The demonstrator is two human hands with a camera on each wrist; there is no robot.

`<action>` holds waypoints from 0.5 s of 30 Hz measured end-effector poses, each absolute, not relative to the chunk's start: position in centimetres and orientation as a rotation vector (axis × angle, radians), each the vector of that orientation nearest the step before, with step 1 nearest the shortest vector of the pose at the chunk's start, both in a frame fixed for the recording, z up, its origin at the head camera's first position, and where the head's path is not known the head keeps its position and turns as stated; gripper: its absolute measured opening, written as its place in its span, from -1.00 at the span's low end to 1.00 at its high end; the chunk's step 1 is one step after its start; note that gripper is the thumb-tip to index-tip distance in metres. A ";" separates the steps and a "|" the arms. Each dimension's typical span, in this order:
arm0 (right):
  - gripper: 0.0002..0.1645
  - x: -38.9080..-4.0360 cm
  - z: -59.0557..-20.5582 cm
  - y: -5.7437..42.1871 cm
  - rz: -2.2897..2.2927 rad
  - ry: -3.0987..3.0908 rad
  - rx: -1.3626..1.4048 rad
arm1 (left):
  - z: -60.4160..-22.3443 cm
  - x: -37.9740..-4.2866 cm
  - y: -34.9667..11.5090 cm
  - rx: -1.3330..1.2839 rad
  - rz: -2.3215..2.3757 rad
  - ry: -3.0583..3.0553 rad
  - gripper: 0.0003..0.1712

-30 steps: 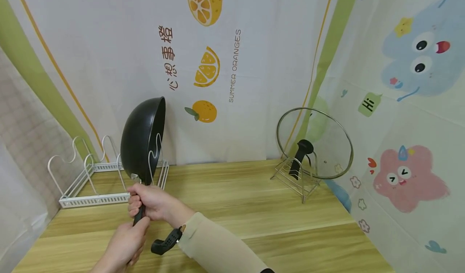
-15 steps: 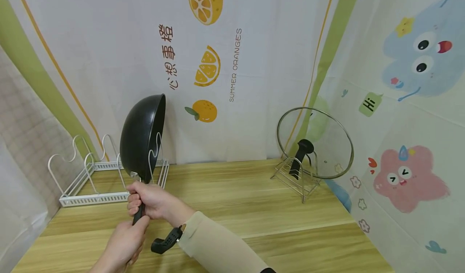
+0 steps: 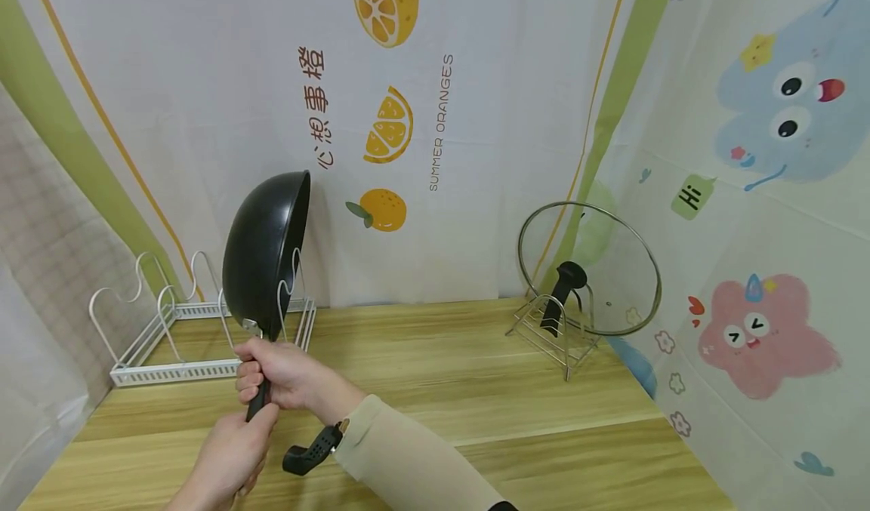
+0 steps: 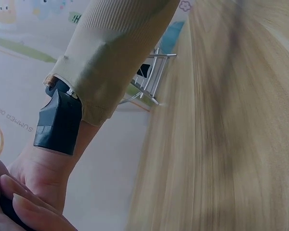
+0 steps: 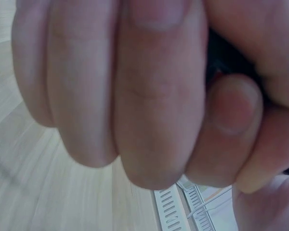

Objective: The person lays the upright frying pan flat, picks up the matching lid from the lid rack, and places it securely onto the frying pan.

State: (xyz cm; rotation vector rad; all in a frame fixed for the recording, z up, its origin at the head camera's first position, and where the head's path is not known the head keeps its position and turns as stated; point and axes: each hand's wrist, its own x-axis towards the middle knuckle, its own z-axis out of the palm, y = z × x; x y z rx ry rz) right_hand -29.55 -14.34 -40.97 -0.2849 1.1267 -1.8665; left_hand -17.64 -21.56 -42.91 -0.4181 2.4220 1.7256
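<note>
"What holds what here?"

"Just beyond the grip, a white rack point(image 3: 180, 373) with wire loops has the bowl of a black pan point(image 3: 261, 254) standing on edge among them; whether the bowl bears on the rack, I can't tell. Well off to the right of the grip, a small wire stand point(image 3: 568, 361) holds a glass lid point(image 3: 615, 262), tilted, its black knob point(image 3: 569, 275) towards the person."

"And the grip itself?"

"Both hands are wrapped round the pan's handle point(image 3: 258, 404). The right hand point(image 3: 284, 375) is curled about it close to the bowl; the left hand point(image 3: 231, 452) clasps it just below, nearer the person."

"How does the pan look?"

"Deep, rounded and dark, with a soft sheen on its outer wall. The mouth faces right, and a silvery fitting point(image 3: 253, 328) joins bowl and handle just above the right hand. One wire loop crosses in front of the rim."

"Do the wrist views add anything?"

"The right one is mostly curled fingers point(image 5: 159, 106) with something dark between them, the rack's slotted edge below. The left one looks up along the beige sleeve point(image 4: 111, 53) and black wrist strap point(image 4: 59, 122), with the wire stand behind. Only the head view takes in the bowl and the whole lid."
</note>
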 end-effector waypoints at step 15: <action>-0.45 -29.3 -40.4 -14.2 -1.869 1.131 -0.312 | -42.5 -17.5 -21.6 -0.422 1.696 2.439 -0.36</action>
